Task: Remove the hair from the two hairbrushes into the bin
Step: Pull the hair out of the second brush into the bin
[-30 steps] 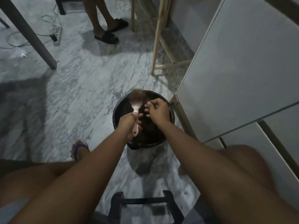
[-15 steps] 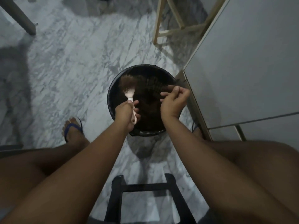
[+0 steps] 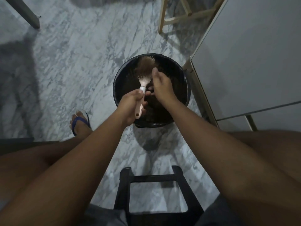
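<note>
From the head camera, a black-lined bin stands on the marble floor beneath the fingers. A white cabinet is to their right, and a black stool frame lies nearer the person. The left hand grips the handle of the pink hairbrush, whose clogged head is above the bin. The right hand is beside it, index finger at the hair; whether it pinches any hair is unclear.

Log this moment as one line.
left hand: grips hairbrush handle | right hand: thumb beside hair on bristles | both over bin
</note>
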